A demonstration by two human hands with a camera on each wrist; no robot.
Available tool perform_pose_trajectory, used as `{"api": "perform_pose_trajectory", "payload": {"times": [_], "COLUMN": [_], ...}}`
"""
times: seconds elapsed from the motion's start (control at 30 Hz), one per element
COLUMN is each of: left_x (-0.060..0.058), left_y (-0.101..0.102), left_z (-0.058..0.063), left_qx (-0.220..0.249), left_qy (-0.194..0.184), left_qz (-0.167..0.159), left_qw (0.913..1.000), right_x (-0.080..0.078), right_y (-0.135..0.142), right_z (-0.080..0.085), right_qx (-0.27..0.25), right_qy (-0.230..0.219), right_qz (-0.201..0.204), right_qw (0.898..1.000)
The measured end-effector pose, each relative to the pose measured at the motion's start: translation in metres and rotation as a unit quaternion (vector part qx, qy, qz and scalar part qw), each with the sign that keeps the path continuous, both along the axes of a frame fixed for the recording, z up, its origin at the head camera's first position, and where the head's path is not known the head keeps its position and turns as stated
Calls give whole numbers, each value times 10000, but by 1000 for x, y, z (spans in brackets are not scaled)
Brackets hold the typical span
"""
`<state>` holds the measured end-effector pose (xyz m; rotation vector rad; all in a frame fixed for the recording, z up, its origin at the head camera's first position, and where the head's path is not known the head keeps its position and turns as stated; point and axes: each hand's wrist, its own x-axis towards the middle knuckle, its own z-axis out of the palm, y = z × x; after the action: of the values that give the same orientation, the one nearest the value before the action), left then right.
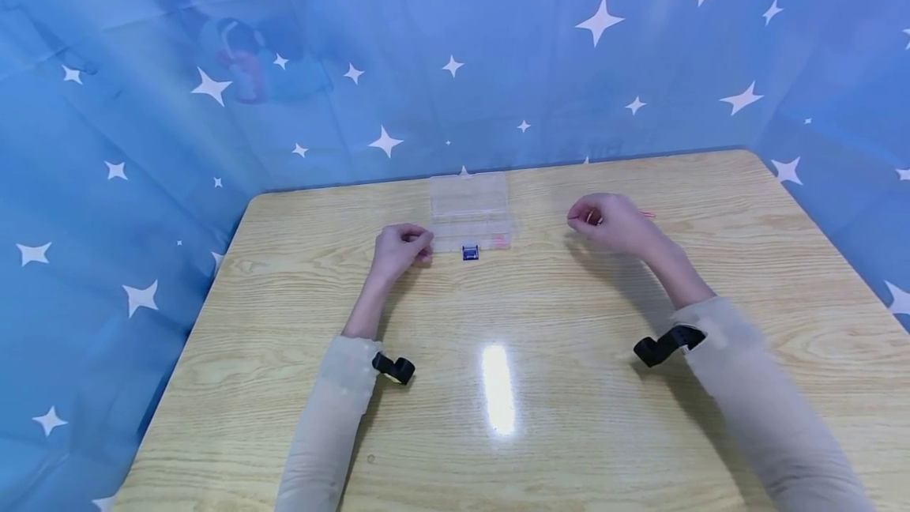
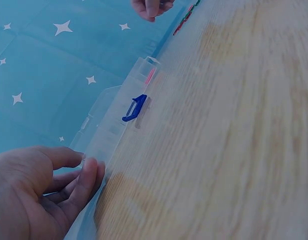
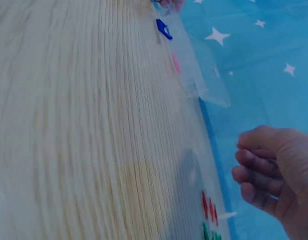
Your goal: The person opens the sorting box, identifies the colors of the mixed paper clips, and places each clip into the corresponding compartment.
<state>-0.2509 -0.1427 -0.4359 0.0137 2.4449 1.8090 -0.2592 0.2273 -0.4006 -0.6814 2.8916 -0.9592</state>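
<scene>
My left hand (image 1: 402, 250) pinches the left end of a clear plastic box (image 1: 449, 244), thumb and fingertips at its edge in the left wrist view. The box lies with its lid (image 1: 469, 194) raised toward the back. A blue clasp-like piece (image 2: 135, 107) is at its front side, and small pink pieces (image 1: 501, 242) show in its right end. My right hand (image 3: 274, 172) hovers to the right of the box, fingers loosely curled, thumb near the index finger, nothing visible between them. Below it lie thin red pieces (image 3: 210, 207) and green pieces (image 3: 209, 233).
The wooden table (image 1: 441, 385) runs back to a blue curtain (image 1: 455, 46) with white stars. Each sleeve carries a black wrist camera, one on the left (image 1: 393, 368) and one on the right (image 1: 667, 344).
</scene>
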Motion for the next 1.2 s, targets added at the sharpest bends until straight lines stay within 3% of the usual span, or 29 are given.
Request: {"api": "perform_pose_trajectory", "payload": {"times": [0.5, 0.87, 1.2], "left_x": [-3, -3, -3], "left_y": [0, 0, 1], "left_z": [-3, -3, -2], "left_qx": [13, 16, -27], "left_qy": [72, 35, -34], "left_qz": [46, 47, 88], "left_qw": [10000, 10000, 10000], "right_x": [-4, -3, -7], "right_y": [51, 83, 108], "right_z": [0, 3, -6], "right_qx": [266, 400, 471], "right_qy": [278, 159, 33], "right_qz": [-493, -858, -1153], "right_qw": [9980, 9954, 9922]}}
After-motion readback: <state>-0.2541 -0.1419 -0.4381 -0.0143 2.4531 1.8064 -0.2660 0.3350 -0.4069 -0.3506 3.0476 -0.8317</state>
